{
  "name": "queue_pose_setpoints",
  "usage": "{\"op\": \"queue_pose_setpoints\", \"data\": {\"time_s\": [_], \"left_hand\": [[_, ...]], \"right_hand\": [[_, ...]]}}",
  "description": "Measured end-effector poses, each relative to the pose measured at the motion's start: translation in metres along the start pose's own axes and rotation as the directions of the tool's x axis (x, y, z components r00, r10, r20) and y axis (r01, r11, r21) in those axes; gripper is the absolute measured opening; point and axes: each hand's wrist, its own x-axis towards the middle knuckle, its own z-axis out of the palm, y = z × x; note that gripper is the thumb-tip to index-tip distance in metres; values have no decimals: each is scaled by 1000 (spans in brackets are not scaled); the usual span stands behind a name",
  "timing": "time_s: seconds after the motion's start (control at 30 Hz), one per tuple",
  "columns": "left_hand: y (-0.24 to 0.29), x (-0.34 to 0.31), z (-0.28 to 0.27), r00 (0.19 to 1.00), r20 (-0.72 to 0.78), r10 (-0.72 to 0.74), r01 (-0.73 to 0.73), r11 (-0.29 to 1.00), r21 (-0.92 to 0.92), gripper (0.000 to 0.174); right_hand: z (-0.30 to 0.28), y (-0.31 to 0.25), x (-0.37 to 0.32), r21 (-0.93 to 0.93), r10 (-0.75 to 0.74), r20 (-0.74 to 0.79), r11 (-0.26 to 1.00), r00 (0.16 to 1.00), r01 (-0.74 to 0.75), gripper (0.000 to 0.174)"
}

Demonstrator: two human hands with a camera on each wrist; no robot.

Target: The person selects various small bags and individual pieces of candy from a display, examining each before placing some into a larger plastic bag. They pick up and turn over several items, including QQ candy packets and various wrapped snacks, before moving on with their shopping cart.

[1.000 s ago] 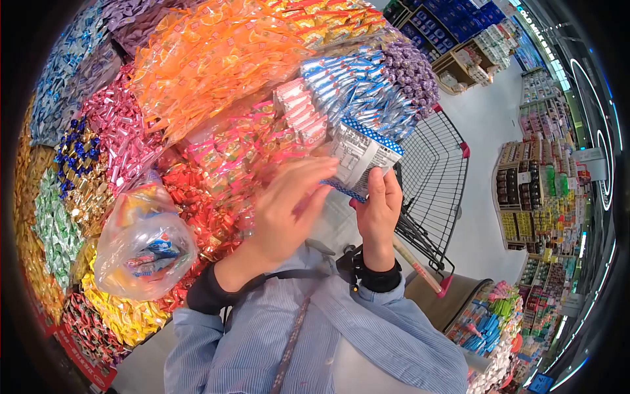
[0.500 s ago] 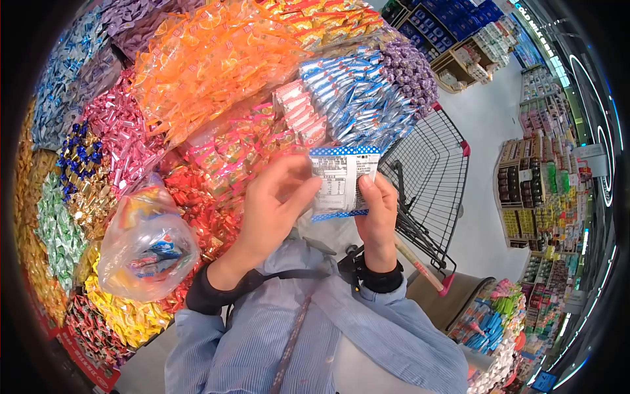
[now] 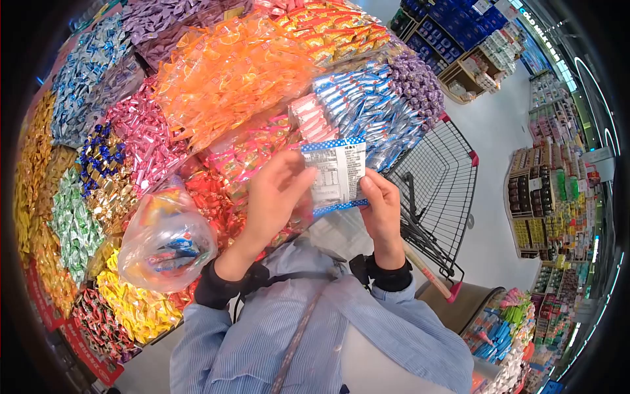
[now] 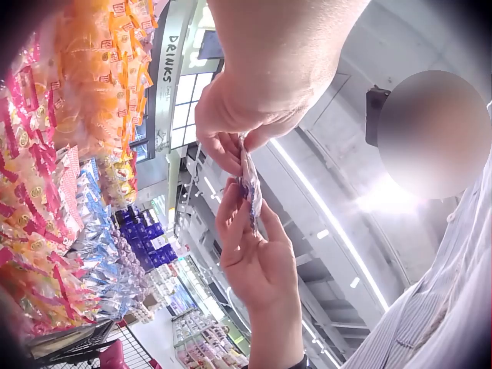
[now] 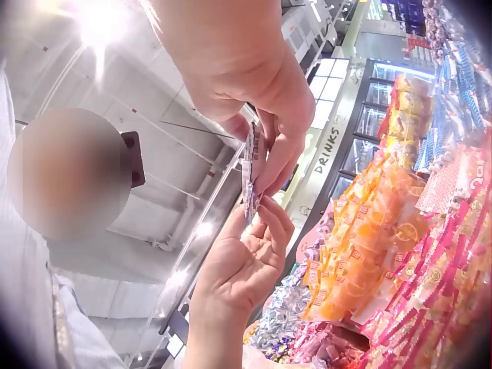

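Note:
A small blue-and-white candy packet point(image 3: 331, 176), dotted blue along its top and bottom edges, is held up between both hands with its printed back toward the head camera. My left hand point(image 3: 272, 197) pinches its left edge between thumb and fingers. On the opposite edge, my right hand point(image 3: 382, 213) grips it with the thumb on the printed face. Edge-on in the left wrist view, the packet point(image 4: 250, 184) looks thin, with fingers from both hands on it. Behind the packet lie rows of similar blue-and-white packets point(image 3: 367, 108) and some pink packets point(image 3: 310, 118).
Heaps of wrapped candy, including a large orange pile point(image 3: 230, 79), fill the display. A clear plastic bag point(image 3: 167, 246) with packets inside rests on the candy at left. A shopping cart point(image 3: 440, 190) stands at right, and stocked shelves point(image 3: 548, 190) line the aisle beyond.
The packet has turned from tilted to nearly upright and shifted slightly left. My left hand, blurred beside it earlier, now pinches its left edge. The head view has shifted slightly.

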Motion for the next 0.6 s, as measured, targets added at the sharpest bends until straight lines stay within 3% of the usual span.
{"op": "queue_pose_setpoints", "data": {"time_s": [0.6], "left_hand": [[14, -2, -15, 1000, -25, 20, -20, 1000, -8, 12]], "right_hand": [[11, -1, 4, -99, -2, 58, 995, 998, 8, 28]]}}
